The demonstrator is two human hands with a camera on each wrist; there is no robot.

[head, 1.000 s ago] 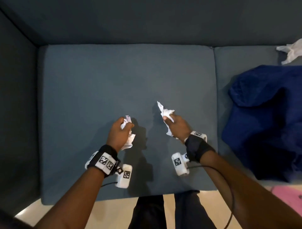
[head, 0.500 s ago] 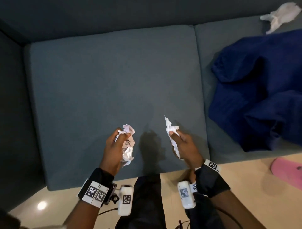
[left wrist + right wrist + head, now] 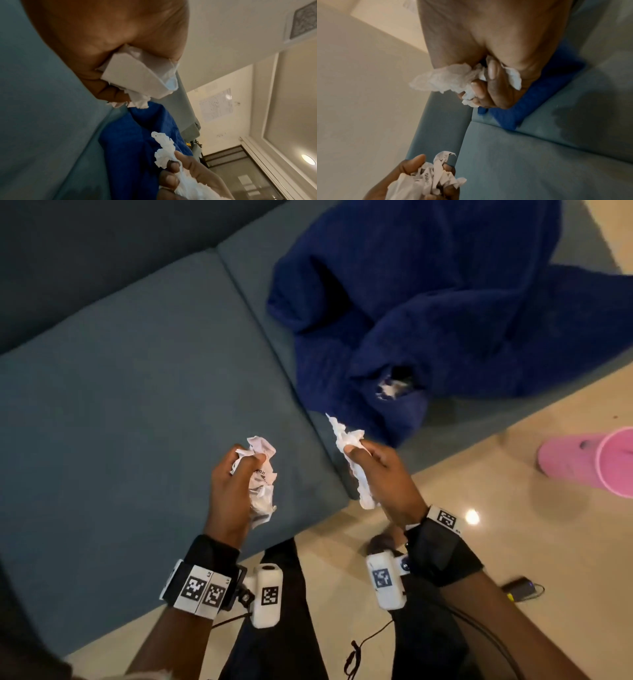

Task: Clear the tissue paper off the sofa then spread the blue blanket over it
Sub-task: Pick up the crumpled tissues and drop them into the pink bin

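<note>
My left hand [image 3: 239,474] grips a crumpled wad of white paper [image 3: 262,481] with dark print on it, held above the front of the grey-blue sofa seat [image 3: 137,405]. My right hand [image 3: 373,463] pinches a twisted strip of white tissue [image 3: 352,460] over the sofa's front edge, just left of the blue blanket [image 3: 428,302]. The blanket lies bunched on the right cushion, and a bit of white tissue [image 3: 390,388] shows in one of its folds. In the wrist views the paper wad [image 3: 137,75] and the tissue strip [image 3: 445,78] sit between curled fingers.
Cream floor tiles [image 3: 513,542] run along the sofa front. A pink slipper [image 3: 592,460] lies on the floor at right, and a small dark device with a cable [image 3: 519,587] lies near my right forearm. My dark-trousered legs [image 3: 281,628] stand against the sofa front.
Both hands have drawn back from the seat toward the sofa's front edge with their tissue. My view has swung right, so the blanket now fills the upper right.
</note>
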